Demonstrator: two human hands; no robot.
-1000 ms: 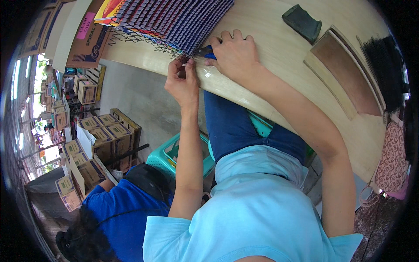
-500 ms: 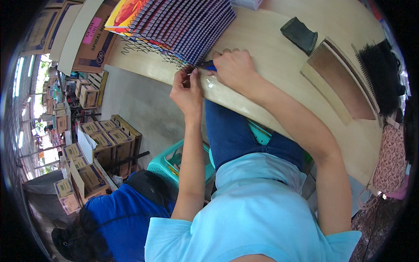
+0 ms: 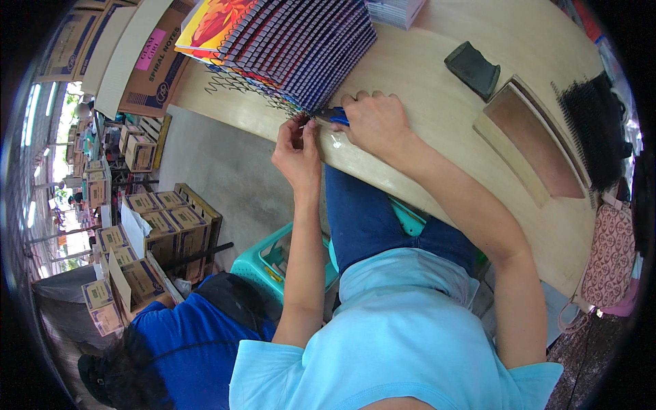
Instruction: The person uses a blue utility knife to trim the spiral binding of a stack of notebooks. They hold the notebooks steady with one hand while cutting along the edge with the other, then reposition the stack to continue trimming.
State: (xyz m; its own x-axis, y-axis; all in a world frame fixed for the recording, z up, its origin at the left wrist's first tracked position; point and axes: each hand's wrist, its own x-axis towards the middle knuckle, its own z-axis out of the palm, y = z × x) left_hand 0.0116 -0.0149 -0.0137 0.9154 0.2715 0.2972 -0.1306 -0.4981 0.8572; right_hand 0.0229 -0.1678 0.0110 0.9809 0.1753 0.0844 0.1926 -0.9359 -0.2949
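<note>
A tall stack of spiral notebooks (image 3: 294,58) lies at the far edge of the view, its bound side toward me. Loose dark spiral wire ends (image 3: 239,87) stick out past its lower left side. At the stack's near corner, my left hand (image 3: 298,154) pinches a dark wire end between thumb and fingers. My right hand (image 3: 377,124) is closed around blue-handled pliers (image 3: 337,117), whose jaws point left at that same corner, close to my left fingertips. The exact contact of jaws and wire is too small to tell.
On the pale table (image 3: 430,116) lie a dark block (image 3: 473,70), an open curved cardboard box (image 3: 533,137) and a pile of black spiral wires (image 3: 594,130). A patterned pouch (image 3: 608,253) hangs at the right edge. A person in blue (image 3: 198,348) sits at lower left, beside a turquoise stool (image 3: 260,270). Cartons (image 3: 167,222) stand left.
The whole view has shifted slightly, with the stack and table lower and to the right. More of the pliers' blue handle shows. Both hands stay at the stack's corner.
</note>
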